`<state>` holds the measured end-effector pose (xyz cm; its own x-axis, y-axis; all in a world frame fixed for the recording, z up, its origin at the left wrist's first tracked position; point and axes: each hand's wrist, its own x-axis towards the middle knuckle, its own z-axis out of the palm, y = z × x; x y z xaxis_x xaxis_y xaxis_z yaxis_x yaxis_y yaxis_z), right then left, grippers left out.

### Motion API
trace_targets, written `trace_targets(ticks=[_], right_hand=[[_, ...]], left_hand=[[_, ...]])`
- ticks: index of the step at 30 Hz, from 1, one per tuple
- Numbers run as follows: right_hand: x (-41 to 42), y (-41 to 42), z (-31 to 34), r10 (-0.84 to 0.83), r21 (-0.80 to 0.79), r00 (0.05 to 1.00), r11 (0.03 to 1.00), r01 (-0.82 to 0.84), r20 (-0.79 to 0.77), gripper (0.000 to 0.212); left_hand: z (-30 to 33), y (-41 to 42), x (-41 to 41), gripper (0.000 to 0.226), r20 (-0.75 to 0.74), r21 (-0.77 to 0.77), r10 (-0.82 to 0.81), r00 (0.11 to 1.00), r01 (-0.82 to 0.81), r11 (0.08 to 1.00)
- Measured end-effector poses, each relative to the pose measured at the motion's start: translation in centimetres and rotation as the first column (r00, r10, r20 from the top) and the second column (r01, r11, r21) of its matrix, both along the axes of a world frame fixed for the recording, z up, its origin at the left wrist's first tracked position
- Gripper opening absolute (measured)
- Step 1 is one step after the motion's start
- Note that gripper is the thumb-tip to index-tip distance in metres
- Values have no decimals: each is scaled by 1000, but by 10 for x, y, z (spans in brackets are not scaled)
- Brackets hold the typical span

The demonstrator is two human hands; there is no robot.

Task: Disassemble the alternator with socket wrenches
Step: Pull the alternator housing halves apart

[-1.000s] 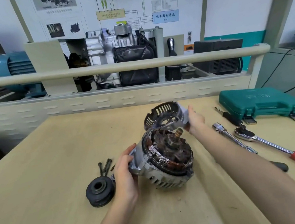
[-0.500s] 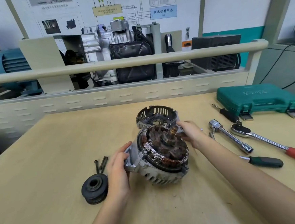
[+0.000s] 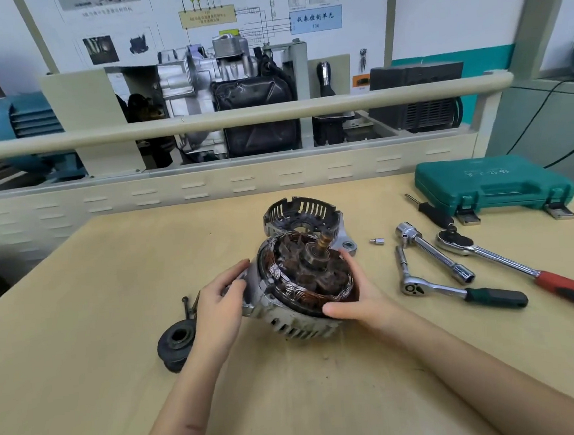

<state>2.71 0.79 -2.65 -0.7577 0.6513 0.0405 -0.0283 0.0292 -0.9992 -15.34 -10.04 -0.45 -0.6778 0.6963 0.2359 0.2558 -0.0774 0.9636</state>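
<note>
Your left hand grips the mounting ear of the alternator, and your right hand wraps the stator rim, thumb along the lower edge. Together they brace the opened body, tilted on the desk, so the exposed windings and shaft face you, probably to judge how the rotor will come free. Just behind it lies the removed rear cover, touching or nearly so. At your left sit the pulley and loose bolts. To the right lie a small socket bit, three wrenches, nearest the green-handled ratchet, and the closed tool case, all within reach, nothing blocking your hands.
</note>
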Motion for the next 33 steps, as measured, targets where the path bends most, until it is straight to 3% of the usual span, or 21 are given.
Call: trace_targets(ticks=[8,14,18,25,30,31,33], right_hand=[[12,-4,12,-93,196,995,977,84,34,93],[16,-7,18,-29,268,998,963,12,58,98],[24,-11,16,-80,327,993,944,47,89,101],[54,-10,9,-126,370,984,926,72,125,111],[57,-7,6,-250,324,952,928,184,175,133],[55,-5,6,-261,298,950,933,203,172,130],[54,-3,6,-258,233,957,946,224,130,105]], left_hand=[[-19,-22,5,42,-9,40,-92,996,92,995],[-26,-28,6,39,-43,58,-129,991,131,990],[-29,-28,11,42,-155,38,-121,981,128,991],[-17,4,13,37,-255,-138,-268,929,239,961],[2,29,12,34,-370,-210,-247,896,179,961],[6,32,11,34,-412,-232,-237,880,150,961],[14,35,11,34,-488,-265,-223,844,100,959]])
